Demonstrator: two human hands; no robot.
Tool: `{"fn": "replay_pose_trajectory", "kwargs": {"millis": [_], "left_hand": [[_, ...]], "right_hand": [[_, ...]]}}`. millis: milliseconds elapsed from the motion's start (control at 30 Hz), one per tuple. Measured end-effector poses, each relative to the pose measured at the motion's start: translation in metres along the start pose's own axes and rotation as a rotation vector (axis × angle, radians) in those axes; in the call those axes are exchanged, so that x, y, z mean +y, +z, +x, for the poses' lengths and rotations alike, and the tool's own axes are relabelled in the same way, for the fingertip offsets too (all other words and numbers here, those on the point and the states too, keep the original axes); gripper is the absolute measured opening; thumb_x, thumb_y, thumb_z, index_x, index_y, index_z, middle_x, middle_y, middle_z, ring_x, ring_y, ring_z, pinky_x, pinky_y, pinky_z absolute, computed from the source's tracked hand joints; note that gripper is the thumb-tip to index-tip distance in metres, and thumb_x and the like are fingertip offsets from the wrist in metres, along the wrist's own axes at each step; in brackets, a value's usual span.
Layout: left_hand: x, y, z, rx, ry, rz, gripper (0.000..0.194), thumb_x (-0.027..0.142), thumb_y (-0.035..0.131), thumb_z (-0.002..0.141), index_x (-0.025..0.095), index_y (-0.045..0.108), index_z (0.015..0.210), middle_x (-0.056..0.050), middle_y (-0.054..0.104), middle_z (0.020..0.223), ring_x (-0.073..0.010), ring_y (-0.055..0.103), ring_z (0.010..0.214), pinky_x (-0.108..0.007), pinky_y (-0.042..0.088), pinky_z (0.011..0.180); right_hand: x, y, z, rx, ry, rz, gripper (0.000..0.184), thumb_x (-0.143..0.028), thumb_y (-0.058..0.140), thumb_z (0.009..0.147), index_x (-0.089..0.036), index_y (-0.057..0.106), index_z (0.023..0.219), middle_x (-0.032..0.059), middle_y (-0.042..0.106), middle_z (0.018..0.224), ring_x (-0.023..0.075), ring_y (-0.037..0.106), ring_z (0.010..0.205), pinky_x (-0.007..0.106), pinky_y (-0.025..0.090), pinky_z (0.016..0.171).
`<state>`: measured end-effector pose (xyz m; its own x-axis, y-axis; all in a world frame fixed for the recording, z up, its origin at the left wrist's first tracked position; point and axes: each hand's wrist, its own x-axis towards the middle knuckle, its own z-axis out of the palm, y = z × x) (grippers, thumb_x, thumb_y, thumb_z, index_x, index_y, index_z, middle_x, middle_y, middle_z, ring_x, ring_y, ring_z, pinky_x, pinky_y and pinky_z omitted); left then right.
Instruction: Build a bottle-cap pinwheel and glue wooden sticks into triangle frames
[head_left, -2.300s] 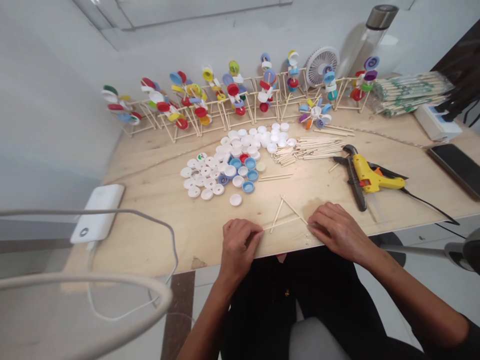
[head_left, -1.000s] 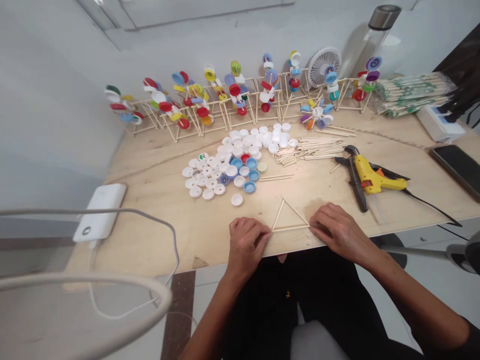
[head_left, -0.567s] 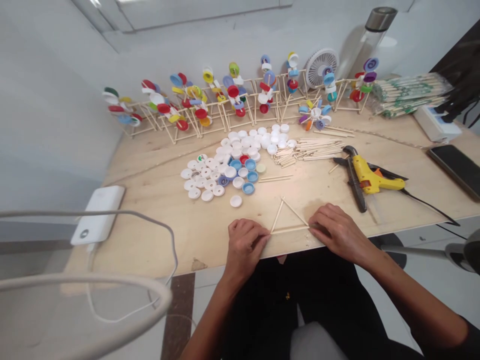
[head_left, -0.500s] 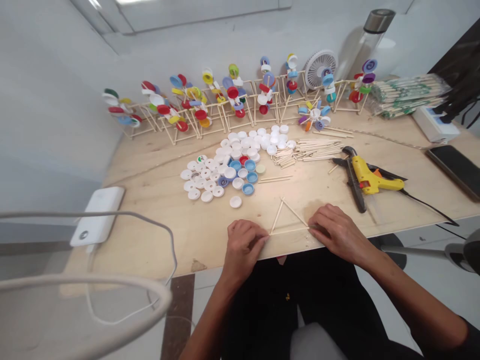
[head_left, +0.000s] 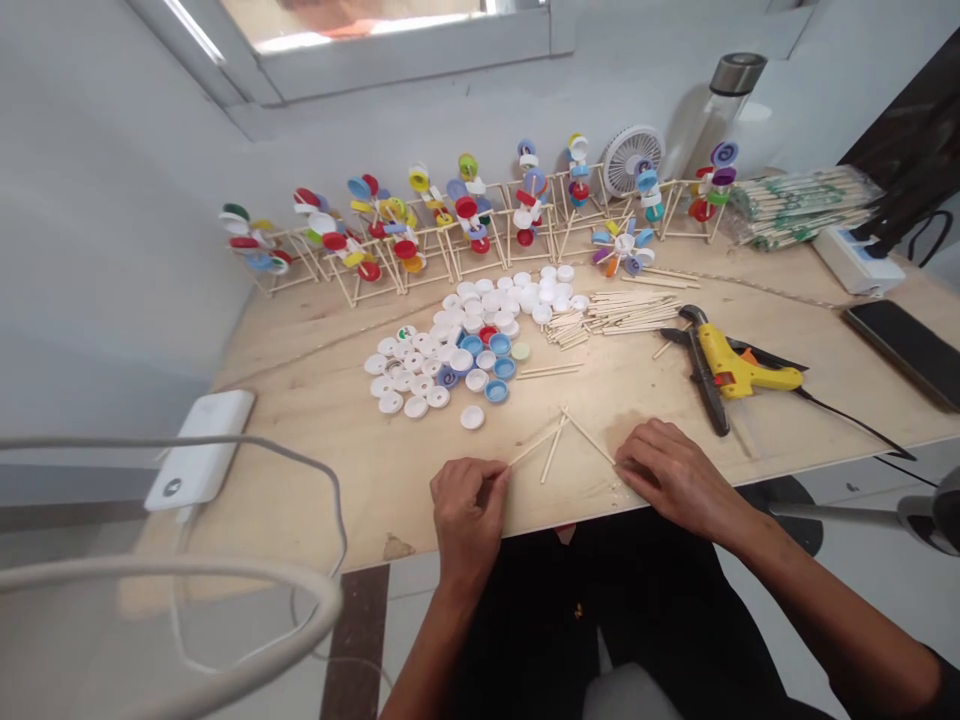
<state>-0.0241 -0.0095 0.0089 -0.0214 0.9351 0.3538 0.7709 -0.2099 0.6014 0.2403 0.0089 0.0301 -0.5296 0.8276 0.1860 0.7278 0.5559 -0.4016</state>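
Close to the table's front edge, my left hand (head_left: 466, 505) pinches the lower end of a thin wooden stick (head_left: 536, 443) that slants up to the right. Its far end lies at or over the top of a second stick (head_left: 553, 455), which rests on the wood untouched by my fingers. My right hand (head_left: 671, 475) has its fingers closed at the lower end of a third stick (head_left: 590, 437). The upper ends of these sticks come together in a peak; whether they are joined I cannot tell.
Bottle caps (head_left: 472, 418), loose sticks (head_left: 637, 310) and a yellow glue gun (head_left: 739, 370) lie beyond my hands. Several stick frames with coloured caps (head_left: 405, 250) line the wall. A power bank (head_left: 201, 445) and cable are left; a phone (head_left: 904, 350) lies right.
My left hand has moved left, swinging its stick from flat along the bottom to a slant toward the peak. My right hand stays by the right stick. The view has tilted slightly upward.
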Motion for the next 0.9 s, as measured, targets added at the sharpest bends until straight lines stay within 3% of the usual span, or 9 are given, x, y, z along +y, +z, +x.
{"fn": "replay_pose_trajectory", "kwargs": {"millis": [500,800,900], "left_hand": [[-0.002,0.0,-0.006,0.068,-0.019,0.112,0.003,0.023,0.055,0.083,0.022,0.058,0.084,-0.004,0.063,0.076,-0.0231,0.055,0.078,-0.039,0.037,0.078],[0.003,0.003,0.01,-0.034,0.198,0.085,0.01,0.016,0.054,0.085,0.021,0.061,0.09,-0.003,0.066,0.081,-0.0214,0.057,0.084,-0.039,0.036,0.082],[0.003,0.003,0.018,-0.069,0.274,0.09,0.013,0.015,0.053,0.085,0.02,0.064,0.09,-0.003,0.067,0.083,-0.021,0.057,0.088,-0.039,0.036,0.085]], "right_hand": [[0.0,0.0,-0.001,-0.046,0.017,0.001,0.01,-0.019,0.047,0.091,-0.018,0.055,0.085,0.0052,0.058,0.081,0.0179,0.051,0.08,0.034,0.039,0.074],[-0.003,-0.007,-0.001,-0.024,0.003,-0.019,0.008,-0.018,0.048,0.09,-0.018,0.056,0.087,0.0052,0.059,0.081,0.0176,0.051,0.079,0.033,0.039,0.073],[0.006,-0.02,-0.007,0.09,-0.017,-0.029,0.009,-0.018,0.049,0.089,-0.018,0.056,0.095,0.006,0.06,0.086,0.0183,0.053,0.083,0.034,0.041,0.075]]}}
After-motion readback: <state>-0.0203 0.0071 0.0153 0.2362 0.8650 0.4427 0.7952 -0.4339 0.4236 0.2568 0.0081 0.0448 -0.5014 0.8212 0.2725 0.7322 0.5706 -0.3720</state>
